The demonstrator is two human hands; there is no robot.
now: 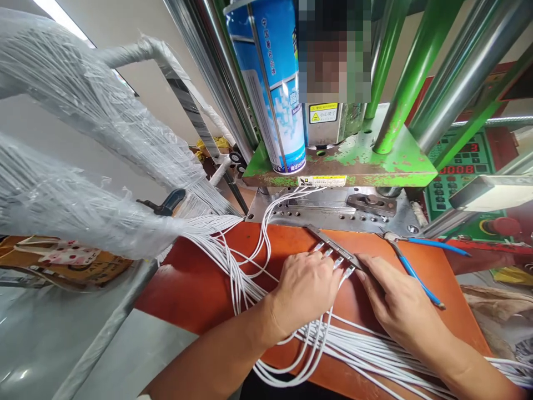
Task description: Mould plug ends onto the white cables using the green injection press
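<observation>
My left hand rests on the orange worktop, fingers pressed down on several white cables whose metal plug ends fan out at its fingertips. My right hand lies beside it, fingers together and stretched toward a narrow metal fixture bar that the plug ends meet. Its fingertips touch the bar's near end. More white cables loop up into the metal mould plate under the green press.
Blue-handled pliers lie right of my right hand. A blue spray can stands on the green press base. Plastic-wrapped bundles of white cable hang at left. A red and green control panel is at right.
</observation>
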